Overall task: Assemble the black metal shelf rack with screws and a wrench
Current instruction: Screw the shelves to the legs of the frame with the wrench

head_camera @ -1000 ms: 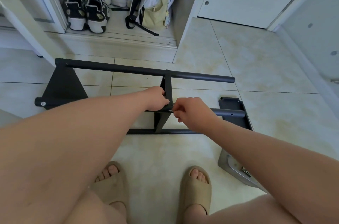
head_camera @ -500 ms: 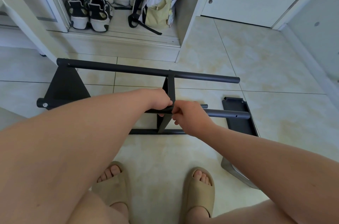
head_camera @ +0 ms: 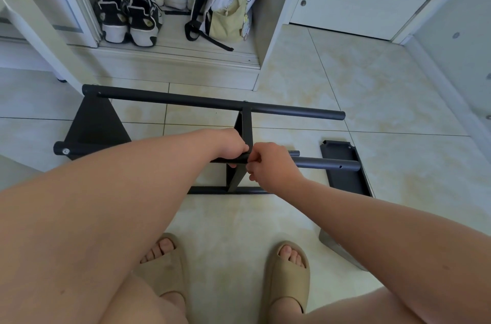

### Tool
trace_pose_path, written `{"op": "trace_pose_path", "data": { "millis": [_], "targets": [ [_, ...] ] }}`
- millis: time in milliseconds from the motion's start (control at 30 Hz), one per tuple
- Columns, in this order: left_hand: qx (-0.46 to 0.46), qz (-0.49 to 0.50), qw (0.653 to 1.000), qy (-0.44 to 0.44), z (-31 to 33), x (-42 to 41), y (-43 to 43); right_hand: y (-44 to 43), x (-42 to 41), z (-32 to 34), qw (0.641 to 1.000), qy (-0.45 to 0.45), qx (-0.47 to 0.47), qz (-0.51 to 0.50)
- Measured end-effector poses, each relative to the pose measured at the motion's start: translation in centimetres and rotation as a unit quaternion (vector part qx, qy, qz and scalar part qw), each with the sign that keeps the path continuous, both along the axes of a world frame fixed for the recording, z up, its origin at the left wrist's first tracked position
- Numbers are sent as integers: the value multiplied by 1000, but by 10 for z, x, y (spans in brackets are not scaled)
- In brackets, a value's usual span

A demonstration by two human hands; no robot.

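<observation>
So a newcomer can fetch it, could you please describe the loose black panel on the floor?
On the tiled floor before the shoe cabinet stands the half-built rack. At its right end, beside the free tube ends, lies the loose panel. Unlike the end panel and middle panel standing between tubes, it lies flat.

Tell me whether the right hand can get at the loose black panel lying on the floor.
Probably yes: the right hand is close to the loose panel, with only the front tube crossing between, though it is busy at the middle bracket.
</observation>
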State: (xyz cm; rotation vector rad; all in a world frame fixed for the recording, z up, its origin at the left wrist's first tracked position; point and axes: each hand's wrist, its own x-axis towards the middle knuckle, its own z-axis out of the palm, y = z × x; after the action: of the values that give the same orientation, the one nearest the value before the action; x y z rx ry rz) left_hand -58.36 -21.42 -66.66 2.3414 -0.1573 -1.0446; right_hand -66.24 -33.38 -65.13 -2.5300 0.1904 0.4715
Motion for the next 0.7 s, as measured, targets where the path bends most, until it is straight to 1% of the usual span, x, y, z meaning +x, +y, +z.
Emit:
{"op": "trace_pose_path", "data": {
  "millis": [33, 67, 133, 267, 333, 400, 467, 633, 700],
  "targets": [
    [-1, 1, 1000, 1, 0, 0, 0, 0, 1, -1, 997, 12, 46, -54],
    [0, -10, 1000, -3, -1, 1, 0, 0, 1, -2, 993, 18, 76, -86],
    [20, -53, 998, -12, 1, 1, 1, 0, 3, -3, 993, 19, 82, -86],
    [26, -68, 997, -6, 2, 0, 3, 2, 7, 0, 997, 23, 43, -61],
    [23, -66, 998, -1, 3, 0, 4, 3, 9, 0, 999, 18, 6, -29],
    [10, -47, 999, 0, 2, 2, 4, 3, 10, 1, 999, 9, -31, 10],
    [-8, -9, 1000, -2, -1, 5, 3, 2, 9, 0, 997, -5, -65, 37],
    [-17, 17, 1000, -12, -5, 7, 2, -2, 7, -7, 997, -3, -74, 30],
    [-12, 17, 1000, -18, -5, 6, 2, -3, 7, -11, 994, 0, -98, 41]
  ]
}}
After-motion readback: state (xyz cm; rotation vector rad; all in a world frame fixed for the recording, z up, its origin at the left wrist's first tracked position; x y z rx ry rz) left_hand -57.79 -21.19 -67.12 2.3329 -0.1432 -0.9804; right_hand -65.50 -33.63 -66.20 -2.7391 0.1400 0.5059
